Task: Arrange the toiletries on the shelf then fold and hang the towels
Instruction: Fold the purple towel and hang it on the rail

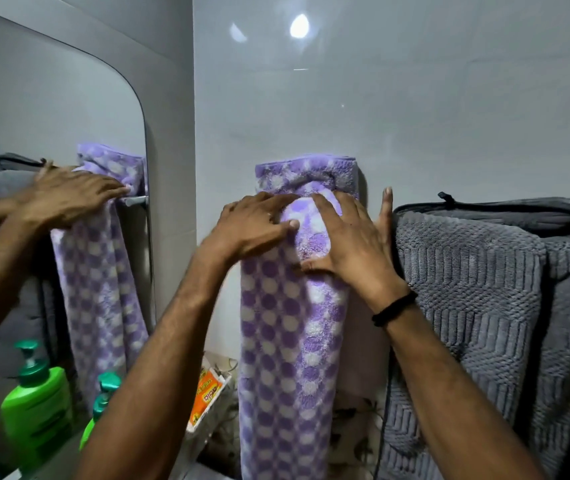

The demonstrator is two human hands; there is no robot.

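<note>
A purple towel with white dots (287, 341) hangs folded over a wall rail, which it hides. My left hand (252, 230) rests on the towel's top left with straight fingers pressing the fabric. Spread flat across the bulge at the top right is my right hand (349, 244), one finger pointing up beside the towel. A grey textured towel (477, 306) hangs to the right, apart from both hands. At the lower left stands a green pump bottle (99, 407), partly behind my left forearm.
A mirror (34, 116) on the left wall reflects the hands, the towels and the green bottle. A white holder with an orange packet (209, 393) sits below, left of the purple towel. Grey tiled wall (415, 98) fills the back.
</note>
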